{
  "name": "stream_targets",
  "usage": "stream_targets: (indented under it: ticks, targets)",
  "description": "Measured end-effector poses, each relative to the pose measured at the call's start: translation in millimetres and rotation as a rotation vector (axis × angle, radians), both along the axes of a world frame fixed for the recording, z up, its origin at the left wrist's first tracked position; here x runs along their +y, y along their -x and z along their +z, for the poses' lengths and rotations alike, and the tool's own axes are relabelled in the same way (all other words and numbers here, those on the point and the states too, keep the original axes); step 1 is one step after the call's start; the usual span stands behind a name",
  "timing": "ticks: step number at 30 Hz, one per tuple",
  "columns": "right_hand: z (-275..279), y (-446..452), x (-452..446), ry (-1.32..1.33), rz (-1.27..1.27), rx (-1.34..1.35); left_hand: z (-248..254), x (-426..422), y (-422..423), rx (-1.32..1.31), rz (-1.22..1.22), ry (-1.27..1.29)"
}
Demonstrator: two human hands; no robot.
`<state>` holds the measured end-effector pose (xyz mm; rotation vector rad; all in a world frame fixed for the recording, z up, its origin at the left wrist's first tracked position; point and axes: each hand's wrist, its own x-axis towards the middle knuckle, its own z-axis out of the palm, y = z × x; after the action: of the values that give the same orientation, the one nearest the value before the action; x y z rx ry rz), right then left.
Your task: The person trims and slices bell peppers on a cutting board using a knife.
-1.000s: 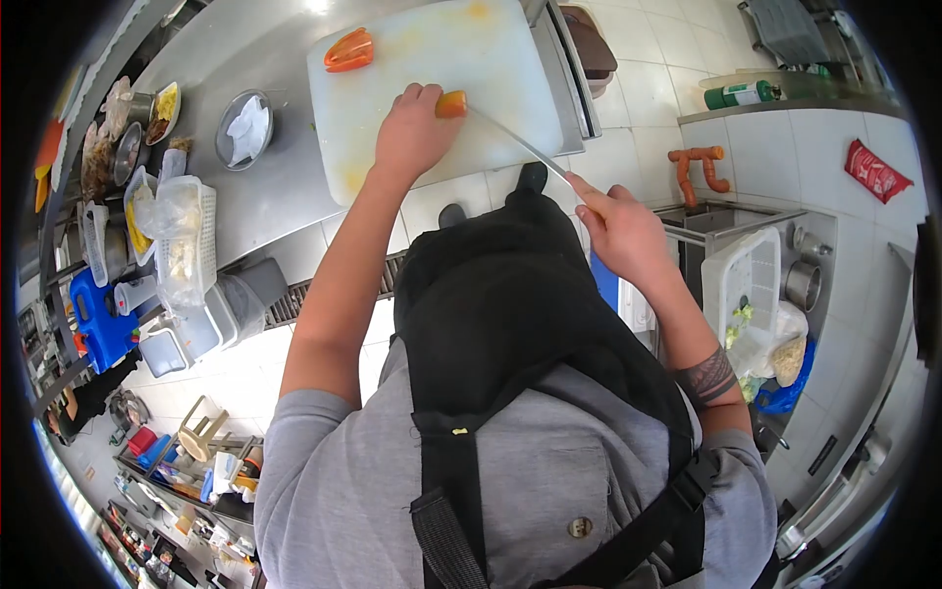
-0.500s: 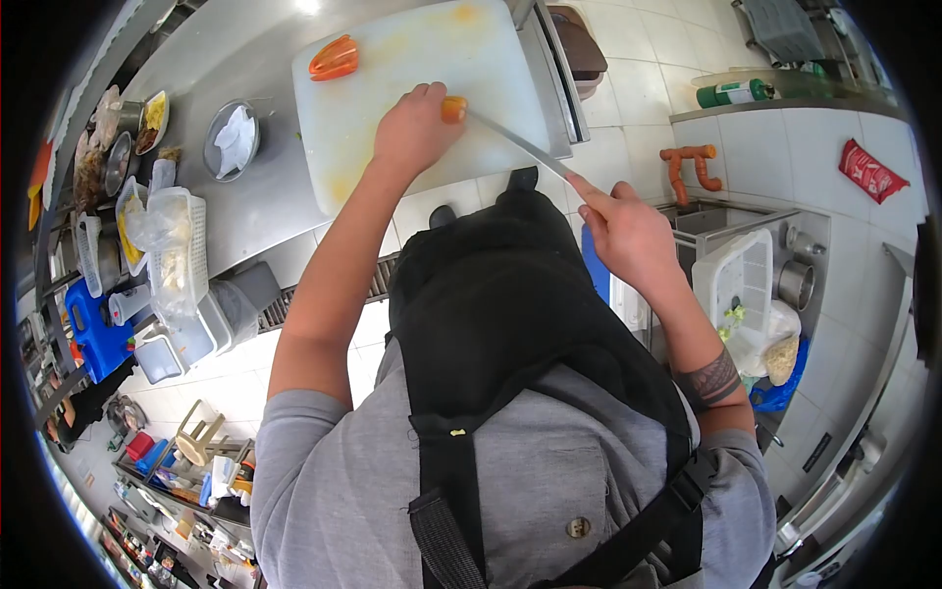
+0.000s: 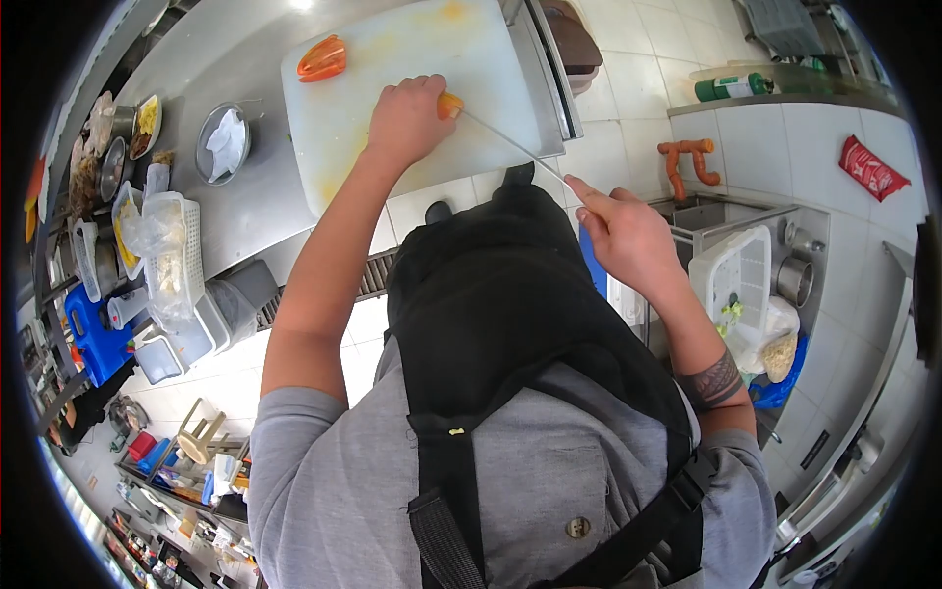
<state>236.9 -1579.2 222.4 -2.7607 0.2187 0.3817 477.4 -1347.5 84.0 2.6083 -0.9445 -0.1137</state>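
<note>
While veg (image 3: pixel 449 105) tops stained brd (image 3: pixel 412 49), tile flr (image 3: pixel 628 88) shows.

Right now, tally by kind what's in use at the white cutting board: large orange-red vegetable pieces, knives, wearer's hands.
Vegetable pieces: 2 (loose piece, held piece)
Knife: 1
Hands: 2 (left hand, right hand)
Total: 5

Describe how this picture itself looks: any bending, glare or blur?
In the head view, the lens bends straight lines near the edges and leaves the corners black; in the head view, glare makes a white spot on the steel table at the top, and floor tiles beside the left arm look washed out; in the head view, both hands look reasonably sharp.
</note>
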Motion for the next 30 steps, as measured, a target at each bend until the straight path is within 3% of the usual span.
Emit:
stream_targets:
  ticks: [16,30]
  targets:
    - [-24,-31,9,-0.027,0.059,-0.024,4,16,12,0.191,0.025,0.106]
    - [-23,-53,22,-0.046,0.056,-0.009,-36,25,18,0.1,0.014,0.292]
